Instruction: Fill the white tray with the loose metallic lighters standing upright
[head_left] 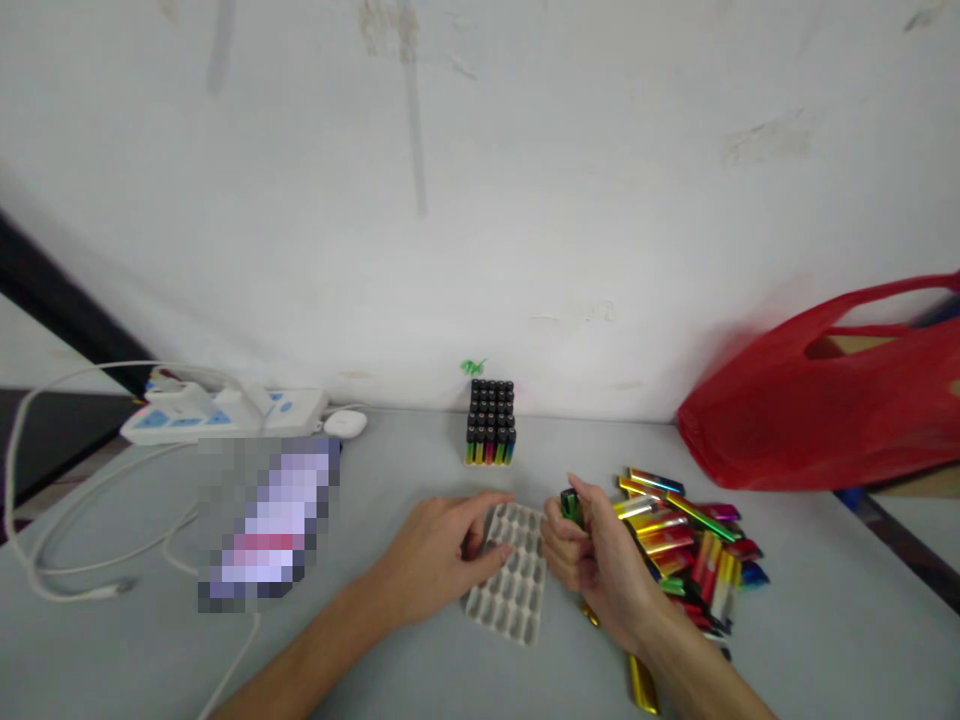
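My left hand (439, 548) is at the left edge of a pale grey tray (510, 580) with rows of oval hollows. Its thumb and fingers are apart over the tray, with nothing between them; I cannot tell whether they touch it. To the right of the tray, my right hand (592, 560) is closed around a small green and black piece (571, 506), mostly hidden by the fingers. Beyond the tray, a tight block of black-topped, colourful upright pieces (491, 420) stands near the wall. Beside my right hand lies a pile of shiny coloured pieces (679, 540).
At the right, a red bag (817, 400) leans by the wall. A white power strip (225, 415) with plugs and cables sits at the left, next to a small white case (346, 424) and a blurred-out phone-like object (274, 520). A gold piece (643, 685) lies near the front.
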